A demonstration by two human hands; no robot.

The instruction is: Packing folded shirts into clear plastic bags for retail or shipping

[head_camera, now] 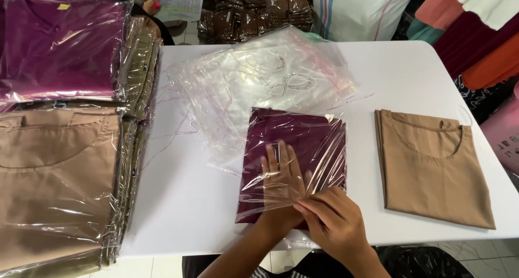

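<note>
Hands bagging a folded maroon garment

Right hand pinches the clear plastic bag; left hand lies flat, fingers spread, inside it on the folded maroon garment, mid white table. Beyond: loose clear bags.

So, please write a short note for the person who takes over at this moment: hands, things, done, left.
Left hand: inside the clear bag, flat on the folded maroon garment.
Right hand: pinches the bag's open edge near the table's front.
Done: maroon garment mostly inside the bag.
Left: bag not closed; tan garment lies unbagged at right. Empty bags behind; packed stacks at left.
</note>
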